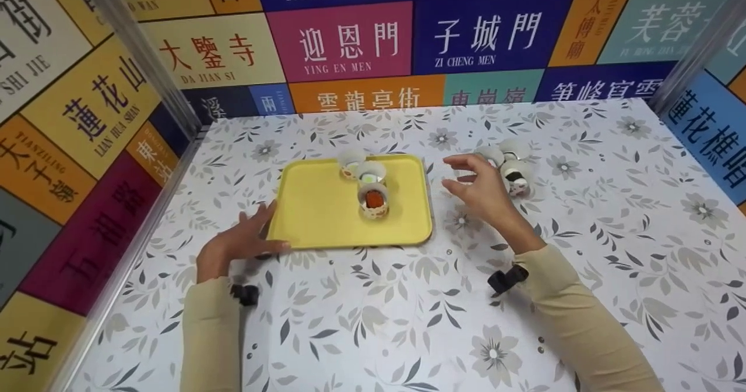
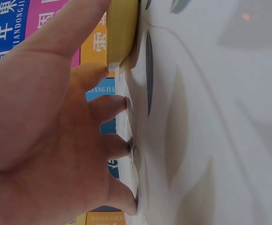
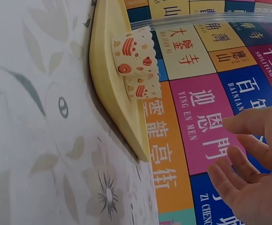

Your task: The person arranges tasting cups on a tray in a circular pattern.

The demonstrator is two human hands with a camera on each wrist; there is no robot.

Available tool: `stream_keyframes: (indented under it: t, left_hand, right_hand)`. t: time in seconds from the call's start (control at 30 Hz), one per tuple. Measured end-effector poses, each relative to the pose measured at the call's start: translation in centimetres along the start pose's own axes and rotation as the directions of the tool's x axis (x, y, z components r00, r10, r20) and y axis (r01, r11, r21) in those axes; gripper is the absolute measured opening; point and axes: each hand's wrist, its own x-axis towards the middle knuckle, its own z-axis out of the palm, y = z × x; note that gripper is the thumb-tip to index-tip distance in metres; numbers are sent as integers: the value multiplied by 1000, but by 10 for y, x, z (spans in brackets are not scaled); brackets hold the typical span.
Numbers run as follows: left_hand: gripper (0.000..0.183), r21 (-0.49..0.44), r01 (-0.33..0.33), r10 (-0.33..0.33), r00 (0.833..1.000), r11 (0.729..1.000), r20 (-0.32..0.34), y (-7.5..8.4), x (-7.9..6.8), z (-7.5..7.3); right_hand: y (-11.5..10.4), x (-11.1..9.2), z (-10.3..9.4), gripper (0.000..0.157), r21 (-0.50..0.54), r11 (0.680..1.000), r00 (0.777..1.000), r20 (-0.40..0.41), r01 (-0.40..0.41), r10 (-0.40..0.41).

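Observation:
A yellow tray [image 1: 320, 205] lies on the table, and several small printed paper cups stand on it. One paper cup [image 1: 373, 210] holds an orange-red piece. Behind it, a second cup [image 1: 371, 172] has a pale green and white piece. My left hand [image 1: 242, 237] rests at the tray's front left corner, thumb along the front edge and fingers spread by the left side. In the left wrist view those fingers look extended. My right hand [image 1: 481, 188] hovers right of the tray, fingers bent loosely, holding nothing. Beside it stands a cup [image 1: 516, 185] containing a white piece with a black band.
More paper cups [image 1: 513, 149] cluster behind the black-banded one, partly hidden by my right hand. A floral cloth [image 1: 373, 322] covers the table. Panels with coloured lettered blocks [image 1: 344, 42] rise at the back and both sides.

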Motion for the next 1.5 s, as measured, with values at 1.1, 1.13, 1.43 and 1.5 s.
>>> stream_keyframes:
  t: [1.1, 1.13, 1.43, 1.5]
  left_hand:
    - [116, -14, 18, -18, 1000, 1000, -7, 1, 0, 0]
    - [117, -13, 18, -18, 1000, 1000, -6, 1, 0, 0]
    - [115, -34, 51, -51, 999, 998, 4, 3, 0, -1]
    - [116, -36, 50, -50, 999, 998, 5, 3, 0, -1]
  right_hand:
    - [55, 3, -108, 55, -107, 994, 999, -54, -2, -4]
    - [57, 3, -109, 56, -101, 995, 999, -54, -5, -1]
    - [75, 6, -113, 64, -75, 995, 997, -53, -59, 55]
    - [79, 7, -114, 64, -73, 994, 996, -50, -78, 74]
